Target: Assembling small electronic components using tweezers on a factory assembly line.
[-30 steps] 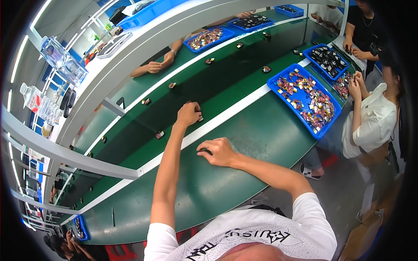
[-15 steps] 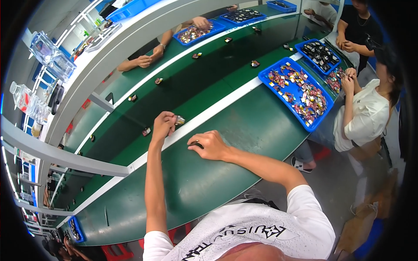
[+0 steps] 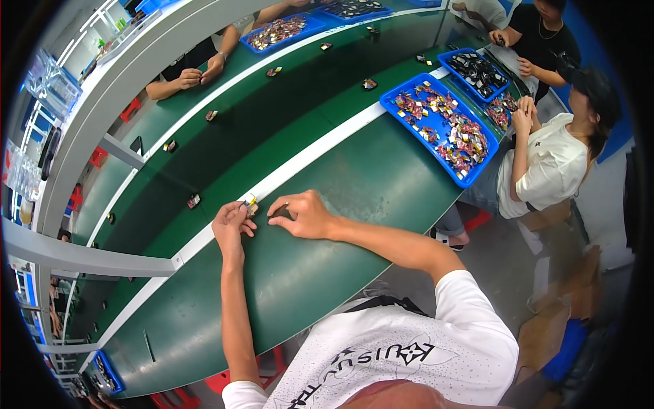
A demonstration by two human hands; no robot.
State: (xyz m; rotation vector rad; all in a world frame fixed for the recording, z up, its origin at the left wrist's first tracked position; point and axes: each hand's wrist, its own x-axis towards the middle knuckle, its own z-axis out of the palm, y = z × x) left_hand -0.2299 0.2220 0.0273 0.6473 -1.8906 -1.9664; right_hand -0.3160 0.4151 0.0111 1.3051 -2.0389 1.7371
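My left hand (image 3: pixel 232 223) is closed on a small component with silver and yellow parts (image 3: pixel 251 205), pinched at the fingertips over the white rail. Just to its right, my right hand (image 3: pixel 306 215) curls above the green tabletop. Between its thumb and forefinger sits a small black plastic piece (image 3: pixel 278 213), partly hidden by the fingers. The two hands are a short gap apart. Beyond the rail, a similar small dark assembly (image 3: pixel 194 200) lies on the green conveyor belt (image 3: pixel 238 160).
A blue tray (image 3: pixel 428 147) of colourful small components stands at right, with a blue tray of black parts (image 3: pixel 477 71) behind. Co-workers sit at right and across the belt, where more trays stand. A grey metal frame (image 3: pixel 88 249) rises at left. Several assemblies dot the belt.
My left hand has brought the silver-and-yellow component down and back from over the belt to the rail, closer to my right hand. The whole view has shifted left.
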